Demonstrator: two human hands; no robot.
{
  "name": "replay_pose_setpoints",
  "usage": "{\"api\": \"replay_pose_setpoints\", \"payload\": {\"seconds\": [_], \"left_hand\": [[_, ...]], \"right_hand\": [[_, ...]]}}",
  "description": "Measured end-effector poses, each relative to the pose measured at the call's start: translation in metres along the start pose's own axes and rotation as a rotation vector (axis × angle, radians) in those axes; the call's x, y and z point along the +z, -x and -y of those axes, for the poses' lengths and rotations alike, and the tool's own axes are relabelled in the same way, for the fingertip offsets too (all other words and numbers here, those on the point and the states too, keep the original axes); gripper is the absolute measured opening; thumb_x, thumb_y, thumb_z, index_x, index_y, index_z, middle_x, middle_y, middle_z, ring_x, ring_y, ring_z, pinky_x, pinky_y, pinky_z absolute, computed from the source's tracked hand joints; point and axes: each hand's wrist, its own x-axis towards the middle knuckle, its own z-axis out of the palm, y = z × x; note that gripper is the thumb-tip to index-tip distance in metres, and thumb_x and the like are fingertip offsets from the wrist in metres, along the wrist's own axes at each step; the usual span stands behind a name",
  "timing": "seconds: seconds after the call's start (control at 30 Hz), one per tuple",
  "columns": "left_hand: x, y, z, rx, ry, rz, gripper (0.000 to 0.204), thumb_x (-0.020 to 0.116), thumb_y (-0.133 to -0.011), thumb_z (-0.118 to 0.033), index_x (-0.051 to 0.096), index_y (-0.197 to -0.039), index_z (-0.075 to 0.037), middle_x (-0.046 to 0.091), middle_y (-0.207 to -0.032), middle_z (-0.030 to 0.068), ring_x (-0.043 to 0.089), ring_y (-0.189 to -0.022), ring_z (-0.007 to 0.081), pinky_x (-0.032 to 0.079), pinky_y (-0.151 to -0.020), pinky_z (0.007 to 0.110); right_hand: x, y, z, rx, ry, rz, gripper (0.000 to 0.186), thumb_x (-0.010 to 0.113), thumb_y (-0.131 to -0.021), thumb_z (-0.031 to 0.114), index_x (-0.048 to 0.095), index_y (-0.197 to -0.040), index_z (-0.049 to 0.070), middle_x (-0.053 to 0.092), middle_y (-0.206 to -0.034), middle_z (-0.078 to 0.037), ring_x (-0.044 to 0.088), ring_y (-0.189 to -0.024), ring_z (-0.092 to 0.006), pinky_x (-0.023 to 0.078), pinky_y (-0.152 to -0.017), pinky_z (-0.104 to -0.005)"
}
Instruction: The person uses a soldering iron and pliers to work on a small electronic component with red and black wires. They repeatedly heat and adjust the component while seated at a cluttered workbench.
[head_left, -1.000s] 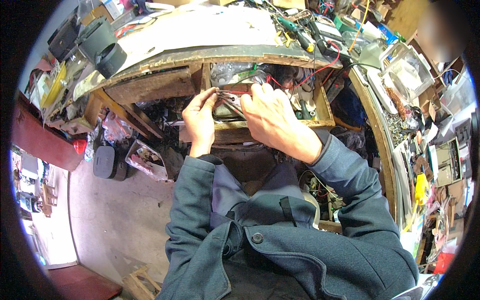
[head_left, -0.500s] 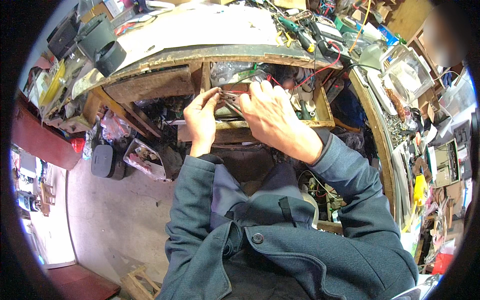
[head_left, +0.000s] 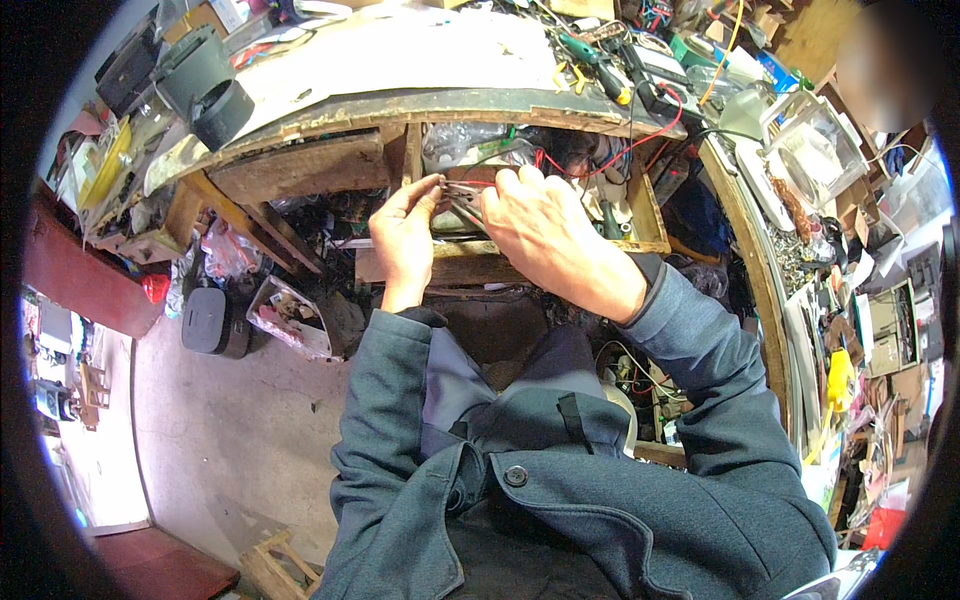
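Above an open wooden drawer (head_left: pixel 655 215), my two hands meet with their fingertips close together. My left hand (head_left: pixel 405 240) is closed in a pinch on something small at the end of a red wire (head_left: pixel 478 184); its exact shape is too small to make out. My right hand (head_left: pixel 545 232) is closed around a slim dark metal tool with two prongs (head_left: pixel 466 212), which points left toward the left fingertips. The red wire runs between the hands. The right fingers hide most of the tool, so its kind cannot be told.
The drawer holds plastic bags, wires and a green-handled tool (head_left: pixel 610 222). On the workbench (head_left: pixel 400 62) lie a green-and-black screwdriver-like tool (head_left: pixel 595 68) and red and black leads. Clutter fills the right side bench. A black bin (head_left: pixel 207 322) and a box of scraps (head_left: pixel 290 318) stand on the floor.
Both hands stay almost in place. My right hand has shifted slightly, with its fingers turned a little; the tool and wire remain between the hands.
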Motion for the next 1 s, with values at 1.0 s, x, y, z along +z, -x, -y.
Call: {"api": "replay_pose_setpoints", "payload": {"seconds": [1.0], "left_hand": [[-0.003,-0.003,0.002,-0.028,0.116,-0.009,0.023,0.062,-0.096,0.001,0.068,-0.118,0.005,0.070,-0.109,0.0117,0.068,-0.096,0.0170,0.061,-0.087,0.034]], "right_hand": [[-0.002,-0.027,-0.090,0.442,-0.334,-0.043,0.021,0.062,-0.086,0.020,0.058,-0.095,0.002,0.061,-0.090,-0.020,0.063,-0.088,-0.0391,0.051,-0.080,-0.0475]]}}
